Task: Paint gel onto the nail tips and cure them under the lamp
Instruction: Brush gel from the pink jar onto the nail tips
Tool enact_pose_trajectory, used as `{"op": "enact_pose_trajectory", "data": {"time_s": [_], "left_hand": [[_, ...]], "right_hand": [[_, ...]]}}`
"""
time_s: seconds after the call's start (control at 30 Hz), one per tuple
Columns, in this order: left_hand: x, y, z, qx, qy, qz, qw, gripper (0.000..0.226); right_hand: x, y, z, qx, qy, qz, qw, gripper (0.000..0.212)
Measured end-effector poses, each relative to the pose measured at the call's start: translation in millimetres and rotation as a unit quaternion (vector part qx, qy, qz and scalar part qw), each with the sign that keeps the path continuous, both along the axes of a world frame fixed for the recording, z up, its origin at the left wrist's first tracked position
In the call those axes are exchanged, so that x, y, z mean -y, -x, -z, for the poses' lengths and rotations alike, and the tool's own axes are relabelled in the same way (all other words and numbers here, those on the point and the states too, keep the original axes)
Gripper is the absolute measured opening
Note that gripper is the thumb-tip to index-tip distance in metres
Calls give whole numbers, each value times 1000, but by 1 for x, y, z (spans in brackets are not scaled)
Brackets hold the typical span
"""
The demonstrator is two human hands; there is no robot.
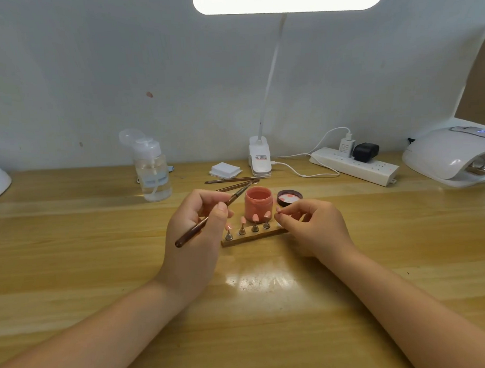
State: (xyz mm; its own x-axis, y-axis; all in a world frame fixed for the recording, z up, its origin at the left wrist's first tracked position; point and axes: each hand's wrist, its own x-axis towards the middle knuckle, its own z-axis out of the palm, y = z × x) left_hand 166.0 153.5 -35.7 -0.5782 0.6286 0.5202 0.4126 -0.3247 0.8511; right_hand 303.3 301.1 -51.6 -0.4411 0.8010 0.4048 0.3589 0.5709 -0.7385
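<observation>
At the centre of the frame my left hand (198,227) grips a slim dark-brown gel brush (209,217) like a pen, its bristles reaching toward the open pink gel jar (258,204). My right hand (309,222) pinches one small pink nail tip (278,209) on its stand between thumb and fingertips. Four more pink nail tips on little metal stands (254,223) sit upright along the narrow wooden strip (252,237) on the wooden surface (255,308), just in front of the jar. I judge these tips featherlight, stiff and slick once coated, so I would hold each by its metal stand, never the wet face. The white domed curing lamp (454,158) waits at the right edge, well apart.
</observation>
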Motion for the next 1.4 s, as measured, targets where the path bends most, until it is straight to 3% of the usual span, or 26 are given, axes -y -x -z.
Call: {"op": "enact_pose_trajectory", "data": {"time_s": [0.2, 0.33, 0.47, 1.13, 1.4], "left_hand": [[3, -5, -1, -87, 26, 43, 995, 16], [4, -8, -3, -197, 21, 20, 980, 21], [5, -9, -4, -250, 15, 17, 968, 21], [6, -10, -2, -238, 47, 2, 970, 15], [7, -14, -5, -250, 33, -5, 968, 23]], "right_hand": [[8, -2, -2, -35, -89, -17, 995, 7], [11, -2, -4, -59, -120, -34, 990, 12], [11, -2, -5, -64, -141, -36, 987, 12], [10, -1, -3, -87, -134, -29, 987, 12], [10, -1, -3, -86, -136, -24, 987, 13]]}}
